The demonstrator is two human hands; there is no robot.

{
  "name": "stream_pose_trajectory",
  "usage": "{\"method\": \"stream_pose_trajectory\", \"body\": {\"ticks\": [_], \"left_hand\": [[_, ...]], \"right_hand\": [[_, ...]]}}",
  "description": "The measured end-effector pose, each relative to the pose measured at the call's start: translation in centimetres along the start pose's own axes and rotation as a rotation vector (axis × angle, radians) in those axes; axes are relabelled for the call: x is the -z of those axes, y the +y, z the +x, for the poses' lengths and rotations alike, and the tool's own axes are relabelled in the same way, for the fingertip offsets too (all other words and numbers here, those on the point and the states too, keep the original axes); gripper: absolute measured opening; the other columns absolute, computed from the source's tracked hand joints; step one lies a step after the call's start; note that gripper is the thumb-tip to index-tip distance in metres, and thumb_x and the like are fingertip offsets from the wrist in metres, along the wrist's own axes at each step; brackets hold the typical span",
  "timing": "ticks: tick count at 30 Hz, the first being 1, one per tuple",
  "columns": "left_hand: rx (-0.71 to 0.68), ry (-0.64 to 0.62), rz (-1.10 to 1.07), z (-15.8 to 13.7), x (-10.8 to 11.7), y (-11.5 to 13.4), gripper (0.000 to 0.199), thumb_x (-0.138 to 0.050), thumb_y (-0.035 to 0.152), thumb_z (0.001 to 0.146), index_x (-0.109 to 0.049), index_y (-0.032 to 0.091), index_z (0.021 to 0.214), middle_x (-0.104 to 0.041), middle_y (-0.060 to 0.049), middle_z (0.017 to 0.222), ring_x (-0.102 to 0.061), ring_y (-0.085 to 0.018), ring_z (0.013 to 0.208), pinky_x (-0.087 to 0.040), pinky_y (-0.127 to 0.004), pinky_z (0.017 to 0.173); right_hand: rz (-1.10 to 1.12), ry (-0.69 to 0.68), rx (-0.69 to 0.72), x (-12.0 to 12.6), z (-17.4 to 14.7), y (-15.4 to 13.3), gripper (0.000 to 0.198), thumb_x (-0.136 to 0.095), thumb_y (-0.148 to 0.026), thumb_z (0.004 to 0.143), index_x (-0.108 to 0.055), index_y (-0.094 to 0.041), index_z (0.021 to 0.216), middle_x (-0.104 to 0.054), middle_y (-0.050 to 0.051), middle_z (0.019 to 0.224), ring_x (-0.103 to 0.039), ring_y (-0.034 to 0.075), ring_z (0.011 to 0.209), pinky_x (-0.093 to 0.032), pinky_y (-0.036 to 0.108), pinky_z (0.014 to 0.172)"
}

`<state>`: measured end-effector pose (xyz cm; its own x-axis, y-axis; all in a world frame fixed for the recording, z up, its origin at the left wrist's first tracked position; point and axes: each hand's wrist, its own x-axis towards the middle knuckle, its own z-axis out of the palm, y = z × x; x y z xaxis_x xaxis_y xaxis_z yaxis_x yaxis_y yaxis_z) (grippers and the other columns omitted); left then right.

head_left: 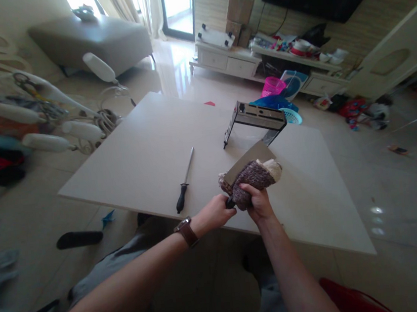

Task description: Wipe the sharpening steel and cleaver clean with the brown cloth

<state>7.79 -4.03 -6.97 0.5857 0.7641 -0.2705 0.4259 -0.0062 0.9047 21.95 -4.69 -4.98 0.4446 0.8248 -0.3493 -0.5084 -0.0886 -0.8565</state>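
Observation:
My left hand (216,211) is closed around the black handle of a cleaver (249,157), whose broad grey blade points up and to the right above the table. In my right hand (260,202) is a bunched brown-and-white cloth (250,181), gripped with the thumb on top. The cloth lies against the blade and covers its lower part. To the left on the white table (120,170) rests a honing steel (185,183) with a black handle. Just beyond the blade stands a knife block with a slotted top (261,112) and see-through sides.
Behind the knife block are a pink basket (273,86) and a light-blue colander (291,116). A fallen lamp with white shades (99,67) lies off the table's left side. A low TV cabinet (228,62) lines the far wall, near a grey bench (95,41).

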Motion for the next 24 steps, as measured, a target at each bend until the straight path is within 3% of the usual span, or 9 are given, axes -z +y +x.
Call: {"method": "stream_pose_trajectory", "body": {"ticks": [5,10,13,19,24], "left_hand": [[-0.084,-0.018,0.040,0.2,2.5,0.3,0.012,-0.058,0.024,0.075,-0.064,0.014,0.077,-0.059,0.001,0.065,-0.048,-0.011,0.057,-0.034,-0.022,0.053],[-0.049,0.013,0.164,0.3,4.6,0.3,0.015,-0.059,0.026,0.075,-0.056,0.016,0.064,-0.048,0.003,0.053,-0.040,-0.010,0.050,-0.027,-0.024,0.048],[-0.081,0.041,0.142,0.1,3.9,0.1,0.014,-0.058,0.025,0.075,-0.057,0.015,0.065,-0.049,0.003,0.055,-0.040,-0.010,0.051,-0.028,-0.024,0.050],[-0.083,0.036,-0.062,-0.4,0.2,0.0,0.015,-0.056,0.024,0.078,-0.064,0.011,0.076,-0.060,-0.001,0.068,-0.048,-0.011,0.060,-0.035,-0.023,0.055],[-0.103,0.052,-0.054,-0.8,-0.2,0.1,0.015,-0.057,0.023,0.080,-0.066,0.011,0.080,-0.065,-0.003,0.072,-0.052,-0.013,0.063,-0.038,-0.024,0.059]], "right_hand": [[-0.077,-0.023,0.043,0.3,0.4,-0.1,0.040,-0.085,-0.015,0.046,-0.073,-0.015,0.084,-0.076,0.002,0.084,-0.068,0.019,0.078,-0.057,0.032,0.073],[-0.169,-0.036,0.050,0.9,0.8,0.0,0.040,-0.086,-0.016,0.047,-0.073,-0.016,0.085,-0.076,0.002,0.085,-0.069,0.021,0.079,-0.058,0.033,0.071],[-0.148,-0.060,0.073,0.7,0.5,0.1,0.040,-0.086,-0.018,0.050,-0.073,-0.016,0.087,-0.076,0.002,0.088,-0.069,0.020,0.081,-0.058,0.033,0.074],[-0.029,-0.082,0.044,-0.3,-0.3,0.3,0.033,-0.085,-0.019,0.054,-0.072,-0.016,0.084,-0.075,0.001,0.084,-0.068,0.018,0.077,-0.058,0.031,0.072],[-0.035,-0.083,0.034,-0.3,-0.3,0.6,0.040,-0.086,-0.017,0.051,-0.072,-0.016,0.089,-0.076,0.002,0.089,-0.069,0.019,0.081,-0.058,0.033,0.076]]}}
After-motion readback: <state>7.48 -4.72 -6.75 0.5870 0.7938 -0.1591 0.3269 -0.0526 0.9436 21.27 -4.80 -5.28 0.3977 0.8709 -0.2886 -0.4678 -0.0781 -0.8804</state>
